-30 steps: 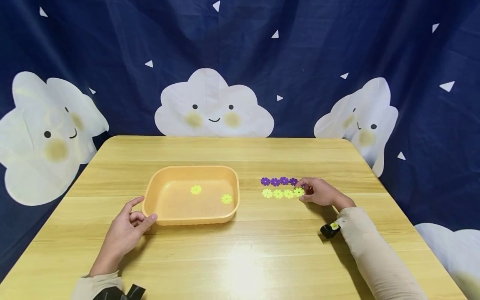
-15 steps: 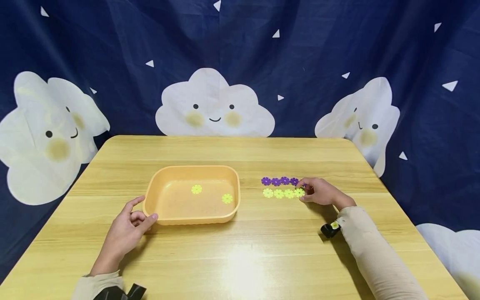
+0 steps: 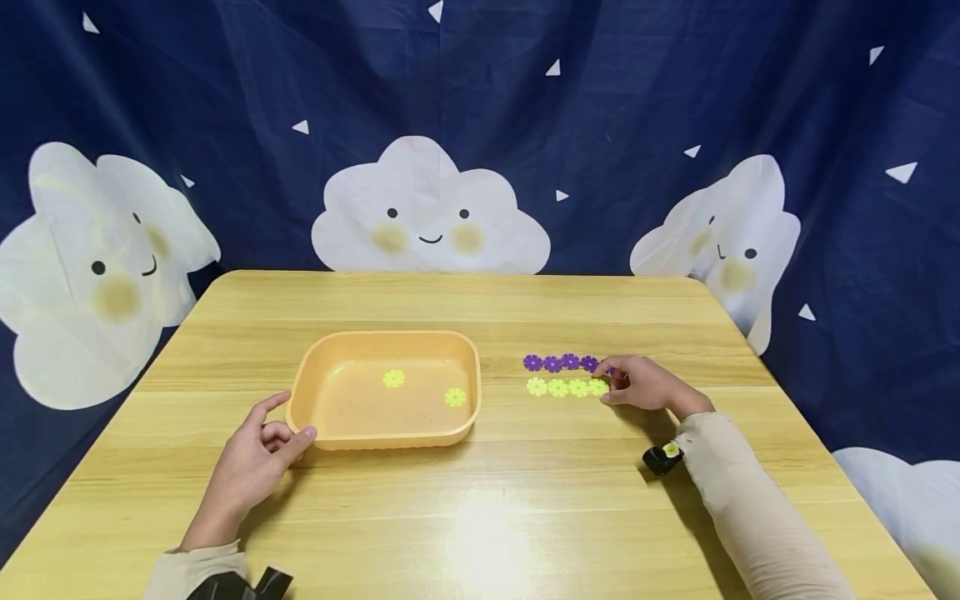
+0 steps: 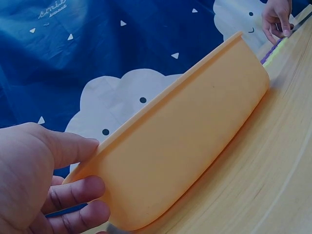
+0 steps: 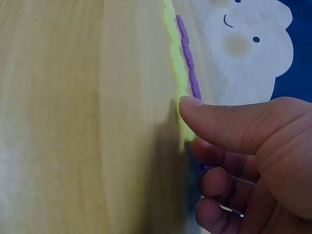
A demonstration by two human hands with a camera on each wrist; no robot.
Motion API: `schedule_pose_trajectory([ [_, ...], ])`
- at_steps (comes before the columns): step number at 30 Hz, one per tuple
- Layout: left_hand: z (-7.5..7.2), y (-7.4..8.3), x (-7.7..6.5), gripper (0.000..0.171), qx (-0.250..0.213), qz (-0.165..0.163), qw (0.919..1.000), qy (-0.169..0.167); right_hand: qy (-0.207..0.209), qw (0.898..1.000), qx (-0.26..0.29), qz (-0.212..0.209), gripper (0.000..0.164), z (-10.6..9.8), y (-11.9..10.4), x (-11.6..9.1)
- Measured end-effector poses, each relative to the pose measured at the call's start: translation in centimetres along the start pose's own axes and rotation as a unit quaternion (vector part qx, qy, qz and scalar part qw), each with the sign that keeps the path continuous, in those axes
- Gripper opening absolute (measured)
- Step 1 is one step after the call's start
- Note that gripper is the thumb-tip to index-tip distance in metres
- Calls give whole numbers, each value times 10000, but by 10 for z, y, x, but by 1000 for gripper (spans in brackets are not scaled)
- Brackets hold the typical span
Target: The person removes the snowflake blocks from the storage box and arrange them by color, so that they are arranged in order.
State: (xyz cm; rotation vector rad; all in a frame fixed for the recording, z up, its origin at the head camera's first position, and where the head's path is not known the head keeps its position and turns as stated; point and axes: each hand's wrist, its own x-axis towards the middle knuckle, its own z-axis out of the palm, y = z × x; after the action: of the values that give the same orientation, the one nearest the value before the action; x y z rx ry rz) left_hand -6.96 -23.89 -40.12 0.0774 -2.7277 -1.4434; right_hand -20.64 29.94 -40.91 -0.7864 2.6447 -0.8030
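Two bare hands, the left hand (image 3: 251, 467) and the right hand (image 3: 643, 386), are seen emerging from long beige sleeves (image 3: 742, 500) of a soft, close-fitting knit. A small black device (image 3: 660, 458) with a yellow-green spot is strapped at the right wrist, and a black strap (image 3: 236, 585) is worn at the left cuff.
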Motion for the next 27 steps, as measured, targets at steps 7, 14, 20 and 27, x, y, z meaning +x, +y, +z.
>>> schedule_pose_trajectory([
  [7, 0, -1, 0, 75, 50, 33, 10000, 19, 12, 9998, -57, -193, 33, -10, -10, 8],
  [14, 0, -2, 0, 74, 30, 13, 10000, 2, 11, 9994, -133, -326, 31, -17, -28, 23],
  [20, 0, -1, 0, 74, 35, 9, 10000, 2, -129, 9988, -206, -424, 33, -22, -52, 43],
  [27, 0, -1, 0, 75, 95, 3, 10000, 2, -304, 9976, -185, -593, 33, -21, -81, 65],
])
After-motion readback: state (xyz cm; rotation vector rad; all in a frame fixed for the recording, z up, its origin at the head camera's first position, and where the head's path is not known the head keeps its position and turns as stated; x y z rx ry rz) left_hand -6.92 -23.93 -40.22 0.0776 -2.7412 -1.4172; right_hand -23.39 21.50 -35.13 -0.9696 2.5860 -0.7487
